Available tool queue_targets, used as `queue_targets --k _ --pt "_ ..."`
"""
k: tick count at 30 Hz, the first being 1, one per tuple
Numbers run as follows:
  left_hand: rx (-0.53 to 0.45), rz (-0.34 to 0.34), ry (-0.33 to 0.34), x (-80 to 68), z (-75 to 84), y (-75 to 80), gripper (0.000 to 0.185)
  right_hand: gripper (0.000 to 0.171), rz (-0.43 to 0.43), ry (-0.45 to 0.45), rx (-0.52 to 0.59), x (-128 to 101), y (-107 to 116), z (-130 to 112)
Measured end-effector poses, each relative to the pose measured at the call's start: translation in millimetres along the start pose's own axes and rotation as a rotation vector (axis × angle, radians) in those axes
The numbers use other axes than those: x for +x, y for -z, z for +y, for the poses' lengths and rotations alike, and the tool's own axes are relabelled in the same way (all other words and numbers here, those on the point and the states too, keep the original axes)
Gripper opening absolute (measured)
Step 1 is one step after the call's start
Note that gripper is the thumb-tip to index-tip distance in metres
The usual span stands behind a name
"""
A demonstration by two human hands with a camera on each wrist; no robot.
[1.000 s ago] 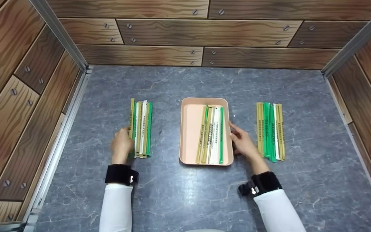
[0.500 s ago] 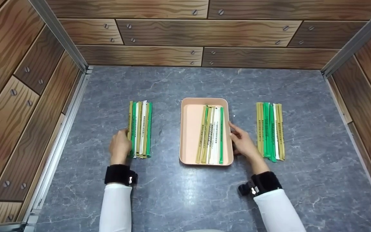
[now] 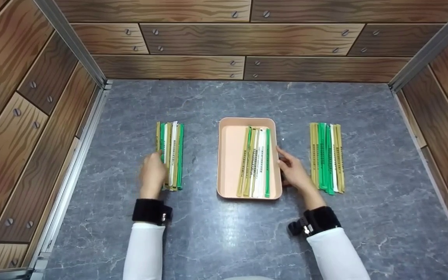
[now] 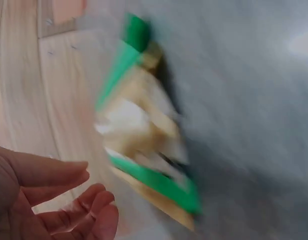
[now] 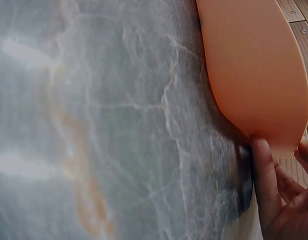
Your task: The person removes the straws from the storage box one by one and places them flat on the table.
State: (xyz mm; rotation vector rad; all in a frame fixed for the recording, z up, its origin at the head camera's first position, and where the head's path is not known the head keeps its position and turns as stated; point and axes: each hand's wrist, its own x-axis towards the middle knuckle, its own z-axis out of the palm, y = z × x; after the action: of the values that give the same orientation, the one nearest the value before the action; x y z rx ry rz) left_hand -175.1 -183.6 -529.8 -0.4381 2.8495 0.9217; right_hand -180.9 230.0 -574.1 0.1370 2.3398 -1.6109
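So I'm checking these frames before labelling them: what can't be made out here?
- Left hand: blurred in the head view, so contact with the left pile of packets is unclear; the left wrist view is smeared too.
- Print on the packets in the tray: too small to read.
- Right hand: its fingers touch the tray's side in the right wrist view, but the frame edge cuts off the rest.
- Right pile of packets: the exact count is unclear.

left sticks: dark print along them, too small to read
tray sticks: dark print, unreadable
right sticks: dark print, unreadable
readable text: none in any view
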Motion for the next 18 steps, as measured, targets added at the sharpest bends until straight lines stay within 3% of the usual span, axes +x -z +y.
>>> queue_targets --k 5,12,18 --pt "-0.025 0.014 -0.197 -8.6 34.3 -12.3 0.046 0.052 0.007 0.008 0.0 0.0 -0.5 -0.9" --pt "-0.015 -0.023 -0.481 -21.3 67.9 -39.1 0.046 0.052 0.008 0.01 0.032 -0.8 -2.5 -2.9" --pt "0.019 -0.098 -0.644 -39.2 99.4 -65.3 0.044 0.052 0.007 0.015 0.027 -1.9 -1.7 -2.6"
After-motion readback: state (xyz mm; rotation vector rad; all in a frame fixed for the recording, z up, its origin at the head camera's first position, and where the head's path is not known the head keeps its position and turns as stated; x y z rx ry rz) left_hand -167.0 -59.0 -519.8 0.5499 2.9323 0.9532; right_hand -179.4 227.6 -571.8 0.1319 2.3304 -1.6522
